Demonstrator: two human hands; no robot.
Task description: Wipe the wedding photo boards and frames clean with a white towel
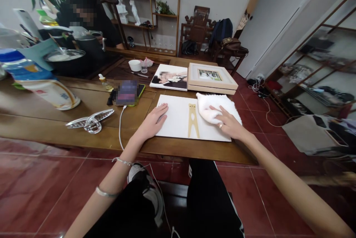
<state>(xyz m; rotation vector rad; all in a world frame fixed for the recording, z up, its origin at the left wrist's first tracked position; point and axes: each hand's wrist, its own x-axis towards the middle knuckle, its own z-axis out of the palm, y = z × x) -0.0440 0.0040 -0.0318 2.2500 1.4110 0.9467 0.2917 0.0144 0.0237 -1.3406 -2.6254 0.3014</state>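
Observation:
A white board with a tan stand piece on it lies face down at the near edge of the wooden table. My left hand rests flat on the board's left edge, fingers stretched out. My right hand presses on a white cloth that lies over the board's right part, fingers flat on the cloth.
Behind the board lie a photo print and a framed picture. A phone with a cable, a silver hair clip, a small bottle and a bag are to the left. Another person sits at the far left.

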